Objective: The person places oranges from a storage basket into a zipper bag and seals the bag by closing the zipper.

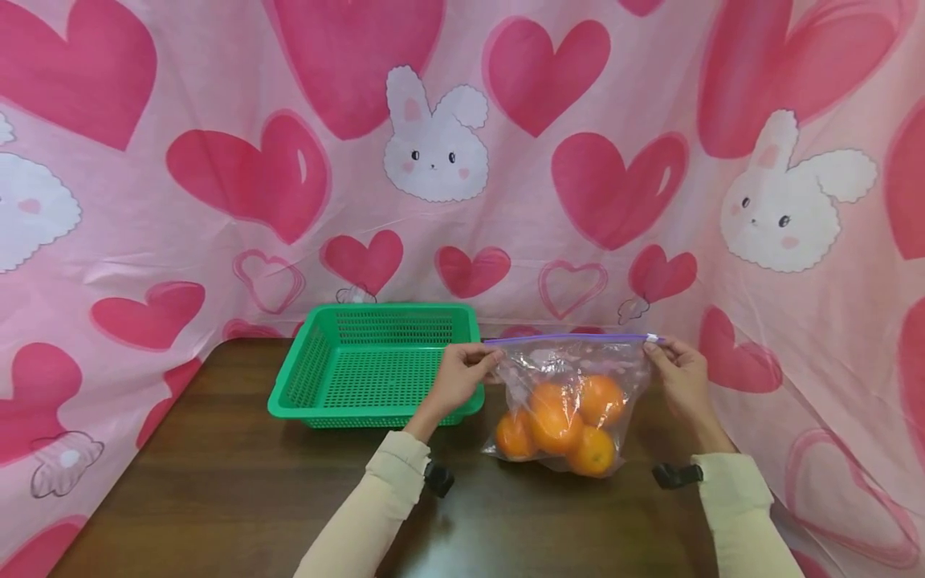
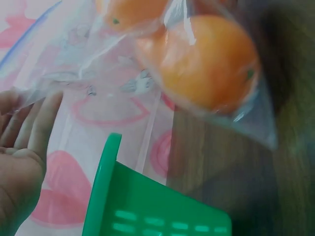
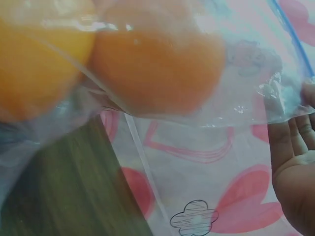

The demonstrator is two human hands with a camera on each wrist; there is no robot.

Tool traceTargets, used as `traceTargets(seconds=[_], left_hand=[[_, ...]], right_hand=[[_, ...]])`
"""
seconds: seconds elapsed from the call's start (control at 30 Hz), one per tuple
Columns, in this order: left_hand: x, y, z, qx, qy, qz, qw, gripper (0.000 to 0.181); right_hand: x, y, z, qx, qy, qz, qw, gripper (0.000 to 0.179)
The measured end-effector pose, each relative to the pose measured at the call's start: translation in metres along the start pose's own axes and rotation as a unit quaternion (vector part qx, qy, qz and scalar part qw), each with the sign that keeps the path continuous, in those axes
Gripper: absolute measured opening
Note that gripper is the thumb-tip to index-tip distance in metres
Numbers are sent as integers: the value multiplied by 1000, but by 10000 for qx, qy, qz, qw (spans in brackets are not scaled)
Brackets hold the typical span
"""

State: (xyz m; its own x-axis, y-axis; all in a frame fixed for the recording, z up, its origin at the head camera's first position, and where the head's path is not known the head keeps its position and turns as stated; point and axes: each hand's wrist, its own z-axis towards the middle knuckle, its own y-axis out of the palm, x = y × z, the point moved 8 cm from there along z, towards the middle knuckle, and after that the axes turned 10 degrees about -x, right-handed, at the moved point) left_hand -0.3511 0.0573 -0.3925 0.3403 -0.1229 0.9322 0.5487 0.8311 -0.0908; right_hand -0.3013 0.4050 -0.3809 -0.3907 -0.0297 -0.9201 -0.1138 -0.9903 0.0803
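Note:
A clear zip bag (image 1: 629, 377) with a purple zip strip along its top hangs between both hands, with several oranges (image 1: 555, 419) gathered in its lower part. My left hand (image 1: 458, 377) pinches the top left corner between thumb and fingers. At the top right corner, by the white slider (image 1: 653, 338), my right hand (image 1: 682, 377) pinches the bag's edge. The left wrist view shows an orange (image 2: 211, 64) low in the bag, and the right wrist view shows another orange (image 3: 157, 69) through the plastic. The zip looks closed along the top.
A green plastic basket (image 1: 285, 393) with slotted sides stands on the brown wooden table (image 1: 217, 498), just left of the bag and partly behind my left hand. Pink cloth (image 1: 520, 217) printed with hearts and rabbits hangs behind the table and on both sides.

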Motion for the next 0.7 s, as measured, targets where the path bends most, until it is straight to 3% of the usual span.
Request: traceTargets(seconds=[0.17,0.37,0.6,0.7], left_hand=[[-8,2,-5,-269,-537,329,9977,24],[-13,-2,5,-326,-948,733,9923,24],[-20,-17,21,145,-1597,1446,9764,19],[-23,-22,24,328,-1823,1641,9689,26]], right_hand=[[13,4,-2,-490,301,-127,9983,23],[24,9,6,-497,593,-471,9959,11],[46,14,23,-843,1060,-1078,9849,18],[54,17,31,-842,1219,-1260,9809,23]])
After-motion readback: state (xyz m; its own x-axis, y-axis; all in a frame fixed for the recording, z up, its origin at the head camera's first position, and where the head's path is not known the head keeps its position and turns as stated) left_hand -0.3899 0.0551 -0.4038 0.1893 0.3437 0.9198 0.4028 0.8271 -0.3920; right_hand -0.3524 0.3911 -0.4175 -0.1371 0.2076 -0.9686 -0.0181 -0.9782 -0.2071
